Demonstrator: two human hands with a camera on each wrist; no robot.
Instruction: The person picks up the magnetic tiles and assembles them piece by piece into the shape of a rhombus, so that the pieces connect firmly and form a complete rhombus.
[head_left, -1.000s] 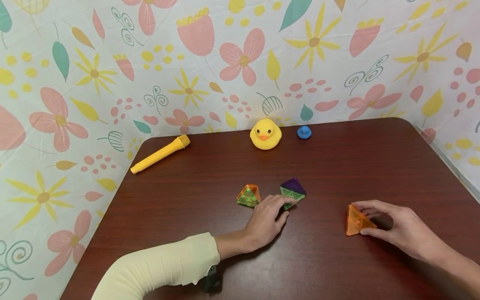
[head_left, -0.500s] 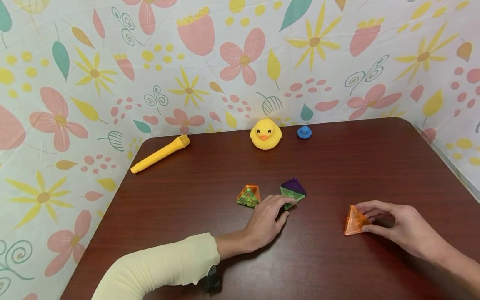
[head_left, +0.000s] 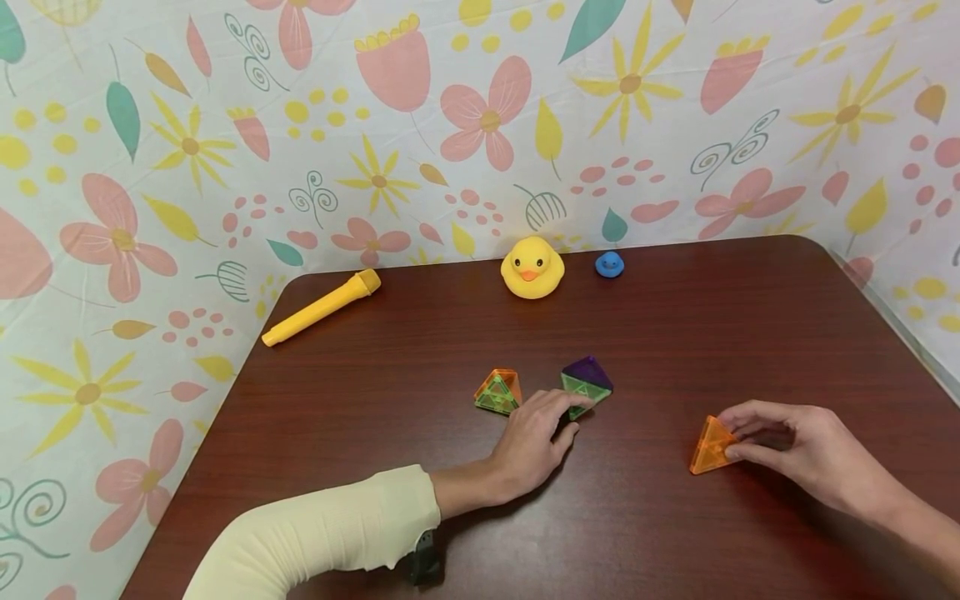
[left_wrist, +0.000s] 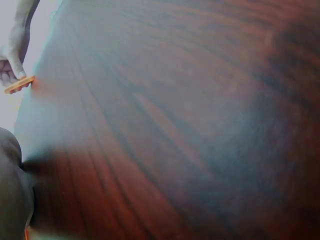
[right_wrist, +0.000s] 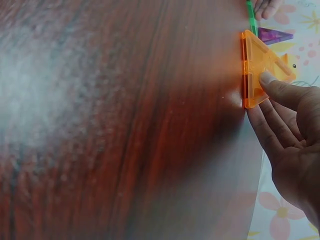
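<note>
My right hand (head_left: 813, 450) pinches an orange translucent triangular magnetic tile (head_left: 711, 446) between thumb and fingers. In the right wrist view the orange tile (right_wrist: 257, 60) stands tilted up, one edge along the table and the thumb flat on its face. My left hand (head_left: 528, 450) rests mid-table, its index finger stretched over a green triangular tile (head_left: 581, 385). Against that green tile's far side lies a purple triangular tile (head_left: 591, 369). Just left of the left fingers, a second green triangular tile (head_left: 497, 393) leans with an orange one (head_left: 512, 379) in a small peaked shape.
Toward the back edge sit a yellow rubber duck (head_left: 532, 268) and a small blue duck (head_left: 610, 265). A yellow toy microphone (head_left: 321, 308) lies at the back left of the dark wooden table (head_left: 420, 325). Flower-patterned cloth (head_left: 420, 167) hangs behind.
The orange tile in my right hand has turned, showing a narrower face, and the right fingers have closed further around it. My left hand and the other tiles stay put.
</note>
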